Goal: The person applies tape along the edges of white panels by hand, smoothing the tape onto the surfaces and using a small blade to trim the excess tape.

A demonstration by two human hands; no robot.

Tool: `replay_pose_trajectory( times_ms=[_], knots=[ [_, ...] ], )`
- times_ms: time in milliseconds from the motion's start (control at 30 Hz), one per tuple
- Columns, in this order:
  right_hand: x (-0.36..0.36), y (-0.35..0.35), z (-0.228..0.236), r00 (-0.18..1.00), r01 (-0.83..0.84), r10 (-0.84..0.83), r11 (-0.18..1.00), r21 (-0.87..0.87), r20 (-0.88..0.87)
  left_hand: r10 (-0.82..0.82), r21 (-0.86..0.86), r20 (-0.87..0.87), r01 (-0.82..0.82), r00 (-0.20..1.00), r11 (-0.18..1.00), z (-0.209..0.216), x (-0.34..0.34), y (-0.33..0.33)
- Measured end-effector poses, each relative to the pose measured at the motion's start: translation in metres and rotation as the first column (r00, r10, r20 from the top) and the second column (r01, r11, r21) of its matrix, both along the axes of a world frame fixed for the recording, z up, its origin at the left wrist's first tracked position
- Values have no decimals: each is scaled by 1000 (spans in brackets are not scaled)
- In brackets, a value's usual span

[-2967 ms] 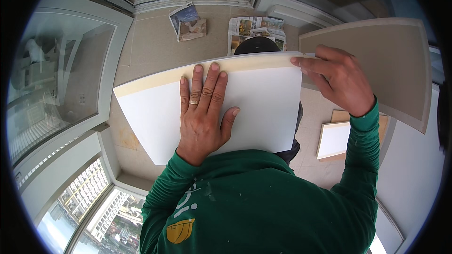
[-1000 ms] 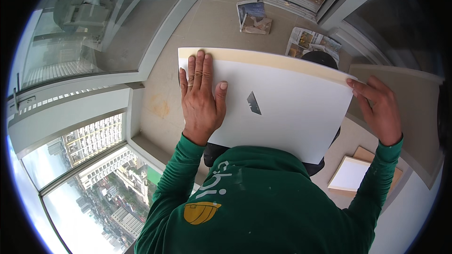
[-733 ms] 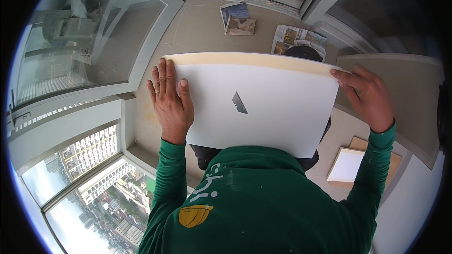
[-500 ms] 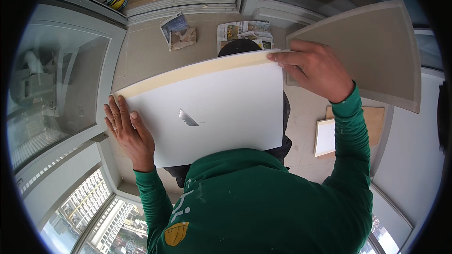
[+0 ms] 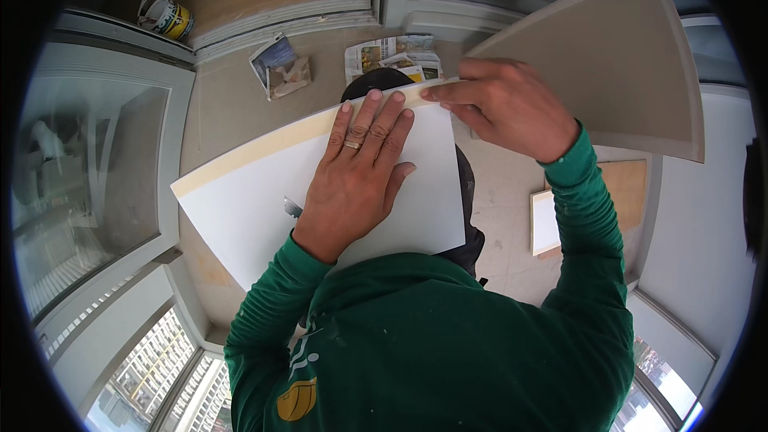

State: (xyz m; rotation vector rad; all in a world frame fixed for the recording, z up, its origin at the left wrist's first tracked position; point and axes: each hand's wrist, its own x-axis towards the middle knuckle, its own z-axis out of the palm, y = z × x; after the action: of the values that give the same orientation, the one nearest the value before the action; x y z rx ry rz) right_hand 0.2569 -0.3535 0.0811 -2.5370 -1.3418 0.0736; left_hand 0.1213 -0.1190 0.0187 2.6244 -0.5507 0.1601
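White is the board (image 5: 424,184) which lies in the middle of the frame, over the dark trousers (image 5: 470,228) and just before the green shirt (image 5: 472,344) of the person. Along its far edge goes a cream strip (image 5: 264,154), from the left corner to the right end near the upper centre of the frame. The left hand (image 5: 354,176) lies flat on the board, palm down, its fingers a little apart, with the tips on the strip; a ring (image 5: 352,144) is on one finger. The right hand (image 5: 512,108) is at the right end of the strip, with the index finger stretched onto it and the thumb just beside; the tips are partly hidden, so I cannot tell if they are clamped on the strip or only touching it. A small metal blade (image 5: 293,208) lies on the board, just beside the left wrist, which seems to cover a part of it. On the floor (image 5: 220,120), toward the upper centre, are folded printed papers (image 5: 288,78) and a newspaper (image 5: 368,58). A bucket (image 5: 170,18) is in the upper left of the frame. At the right stands a large beige panel (image 5: 608,72), and below it a small white panel (image 5: 544,224) overlaps a brown board (image 5: 624,192).
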Motion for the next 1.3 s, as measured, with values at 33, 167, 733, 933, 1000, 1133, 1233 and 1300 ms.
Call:
replay_pose_trajectory(
  times_ms=[33,167,733,933,1000,1133,1233,1300],
  knots=[
    [0,-1,0,1000,2,-2,1000,2,3,-6,13,-3,6,1000,1000,-2,1,0],
    [2,-6,-4,1000,4,-4,1000,9,8,-6,44,-1,6,1000,999,-9,0,-1],
    [-1,-11,1,997,-18,14,998,54,73,46,34,2,-46,999,998,-14,-9,1],
    [4,-11,-4,998,-6,3,999,48,56,48,39,-5,-48,999,998,-13,-10,0],
    [4,-12,-6,999,-4,2,999,40,50,49,42,-5,-49,999,998,-14,-10,0],
    [6,-13,-9,999,-6,4,999,39,53,49,38,-14,-48,999,998,-14,-11,0],
    [6,-13,-10,999,3,-4,1000,23,40,48,36,-19,-48,999,998,-14,-11,0],
    [6,-13,-10,999,10,-11,1000,19,30,50,36,-20,-50,999,998,-14,-12,0]
  ],
)
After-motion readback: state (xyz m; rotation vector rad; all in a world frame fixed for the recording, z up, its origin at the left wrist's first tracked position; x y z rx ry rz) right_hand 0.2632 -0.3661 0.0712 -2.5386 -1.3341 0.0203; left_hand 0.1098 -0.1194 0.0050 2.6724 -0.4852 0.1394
